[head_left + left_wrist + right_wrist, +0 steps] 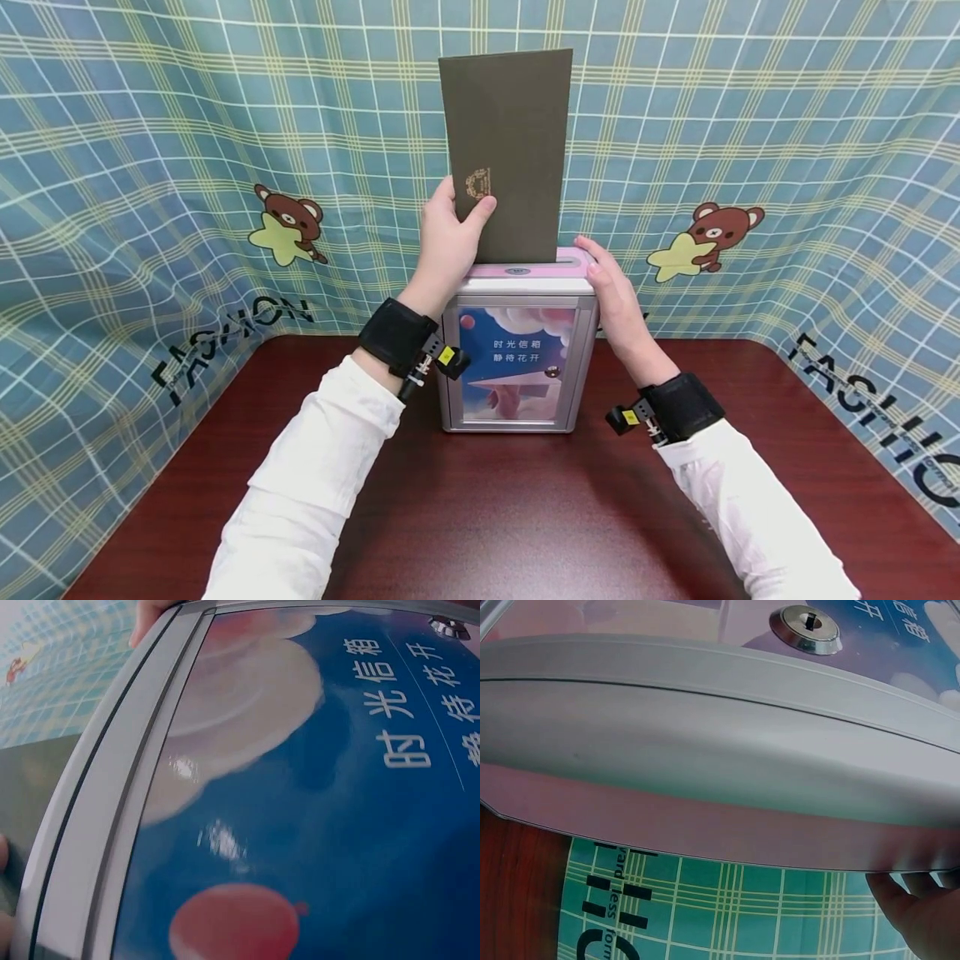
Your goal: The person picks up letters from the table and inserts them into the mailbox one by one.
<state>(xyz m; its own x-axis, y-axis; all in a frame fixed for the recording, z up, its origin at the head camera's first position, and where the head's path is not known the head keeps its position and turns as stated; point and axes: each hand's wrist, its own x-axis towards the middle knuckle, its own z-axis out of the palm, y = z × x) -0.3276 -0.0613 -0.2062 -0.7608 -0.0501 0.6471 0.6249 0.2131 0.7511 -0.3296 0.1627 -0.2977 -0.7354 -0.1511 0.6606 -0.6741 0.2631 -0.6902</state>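
Note:
A tall dark brown envelope [517, 125] with a small gold emblem stands upright in the head view, its lower edge at the slot in the pink top of a letter box [453, 367]. My left hand [447, 237] pinches the envelope low on its left side, thumb on the front face and fingers behind. My right hand [618, 304] rests on the box's top right corner; in the right wrist view its fingers [922, 911] reach along the far edge. The box's front carries a blue and pink picture panel with white writing and a round keyed lock [808, 628].
The box stands on a dark red wooden table [487, 508]. Behind and at both sides hangs a blue-green checked cloth [360, 125] printed with bears and lettering. Each wrist wears a black strap [397, 337] with a small camera.

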